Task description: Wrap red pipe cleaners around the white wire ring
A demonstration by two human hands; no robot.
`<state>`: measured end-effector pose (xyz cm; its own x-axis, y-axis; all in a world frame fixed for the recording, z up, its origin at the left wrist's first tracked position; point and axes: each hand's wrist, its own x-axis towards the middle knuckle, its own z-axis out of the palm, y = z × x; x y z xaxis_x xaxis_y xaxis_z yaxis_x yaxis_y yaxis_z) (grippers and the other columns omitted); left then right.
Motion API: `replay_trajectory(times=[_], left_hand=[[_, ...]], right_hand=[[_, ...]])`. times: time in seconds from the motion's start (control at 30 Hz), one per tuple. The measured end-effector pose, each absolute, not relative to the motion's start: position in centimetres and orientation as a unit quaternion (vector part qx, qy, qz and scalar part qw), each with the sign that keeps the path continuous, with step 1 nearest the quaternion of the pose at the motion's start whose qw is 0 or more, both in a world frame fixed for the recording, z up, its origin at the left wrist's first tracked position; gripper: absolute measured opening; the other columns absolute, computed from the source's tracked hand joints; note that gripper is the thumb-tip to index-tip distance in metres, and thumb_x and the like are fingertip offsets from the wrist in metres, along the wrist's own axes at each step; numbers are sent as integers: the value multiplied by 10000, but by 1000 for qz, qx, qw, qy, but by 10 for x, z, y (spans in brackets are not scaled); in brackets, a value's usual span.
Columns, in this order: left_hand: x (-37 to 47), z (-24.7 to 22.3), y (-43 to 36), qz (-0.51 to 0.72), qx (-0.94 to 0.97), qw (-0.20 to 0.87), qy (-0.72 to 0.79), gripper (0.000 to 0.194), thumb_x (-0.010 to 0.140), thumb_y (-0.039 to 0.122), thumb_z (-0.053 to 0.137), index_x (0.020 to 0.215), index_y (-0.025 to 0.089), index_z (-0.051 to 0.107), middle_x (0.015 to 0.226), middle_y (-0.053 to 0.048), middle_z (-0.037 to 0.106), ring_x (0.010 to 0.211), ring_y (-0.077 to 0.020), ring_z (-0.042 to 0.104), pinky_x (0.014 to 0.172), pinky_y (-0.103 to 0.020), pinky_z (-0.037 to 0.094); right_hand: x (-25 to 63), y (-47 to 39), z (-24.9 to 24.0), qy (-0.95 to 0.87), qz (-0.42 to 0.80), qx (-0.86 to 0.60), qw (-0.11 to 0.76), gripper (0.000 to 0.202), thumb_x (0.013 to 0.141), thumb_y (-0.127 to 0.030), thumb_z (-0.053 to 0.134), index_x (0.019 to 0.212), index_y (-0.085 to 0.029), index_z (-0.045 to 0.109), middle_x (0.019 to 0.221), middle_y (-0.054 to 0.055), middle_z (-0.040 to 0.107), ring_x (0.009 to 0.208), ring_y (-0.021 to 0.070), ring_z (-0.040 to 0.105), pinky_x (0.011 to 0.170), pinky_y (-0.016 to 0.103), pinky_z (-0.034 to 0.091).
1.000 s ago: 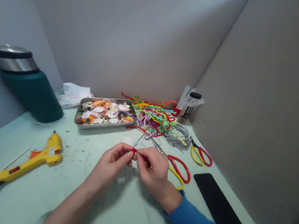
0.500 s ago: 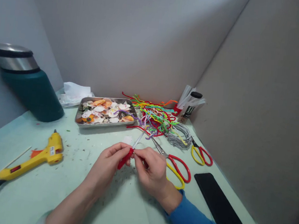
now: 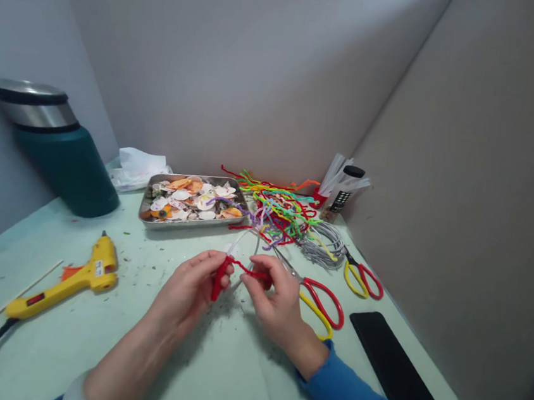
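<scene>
Between thumb and fingers, my left hand (image 3: 196, 285) pinches a red yarn-wrapped piece (image 3: 218, 283); pale grey wire sticks out beyond it. A loose strand of red yarn (image 3: 241, 266) runs from the top of that piece to my right hand (image 3: 276, 296), whose thumb and index finger are closed on it. Just right of my right hand lies a large pair of scissors (image 3: 325, 301) with one red and one yellow handle, partly hidden behind the hand. Whether a core lies inside the wrapping cannot be seen.
Behind the hands stand a metal tray (image 3: 193, 223) of shells, a tangle of coloured yarn (image 3: 282, 211) and a grey wire coil (image 3: 324, 247). A yellow glue gun (image 3: 67, 284), thin stick (image 3: 2, 309) and green bottle (image 3: 70, 170) are left; smaller scissors (image 3: 363, 280) and a black strip (image 3: 397, 366) right.
My hands have moved apart. The right one has drawn the red strand out to the right, so it now shows stretched between them. The view has shifted slightly.
</scene>
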<state>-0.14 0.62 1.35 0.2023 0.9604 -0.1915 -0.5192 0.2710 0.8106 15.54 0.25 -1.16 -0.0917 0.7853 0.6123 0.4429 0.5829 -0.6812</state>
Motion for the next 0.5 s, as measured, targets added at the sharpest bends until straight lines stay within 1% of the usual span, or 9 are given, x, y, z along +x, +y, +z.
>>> replay_trajectory(times=[0.07,0.1,0.2,0.33,0.5], left_hand=[[-3,13,8,522,270,736,335,90,788,205,600,749,127,622,687,-14,569,581,-84,499,568,-209,427],[-3,12,8,520,252,748,325,78,788,185,594,754,123,625,686,-15,565,579,-83,498,571,-214,436],[-4,11,10,514,206,775,305,62,786,142,579,749,117,621,681,-17,554,561,-80,490,561,-221,451],[-5,11,11,517,164,789,289,78,793,120,561,727,119,602,672,-15,539,539,-71,473,533,-210,445],[-6,9,12,521,184,781,292,57,794,124,570,751,116,607,684,-10,540,553,-65,473,546,-206,440]], right_hand=[[156,5,-12,-706,189,-430,530,97,849,-236,552,924,-184,585,785,13,599,668,119,537,608,232,423],[156,7,-12,-698,205,-433,533,87,861,-237,532,888,-181,593,767,9,596,664,118,532,607,230,420],[157,12,-15,-674,257,-445,531,154,874,-269,507,836,-171,620,700,-2,577,627,115,507,574,222,401],[156,18,-21,-665,323,-459,492,249,876,-314,493,821,-158,679,605,-15,535,560,106,463,517,213,354],[156,24,-29,-636,404,-477,454,295,851,-364,510,817,-148,708,521,-34,470,493,95,410,470,206,309]])
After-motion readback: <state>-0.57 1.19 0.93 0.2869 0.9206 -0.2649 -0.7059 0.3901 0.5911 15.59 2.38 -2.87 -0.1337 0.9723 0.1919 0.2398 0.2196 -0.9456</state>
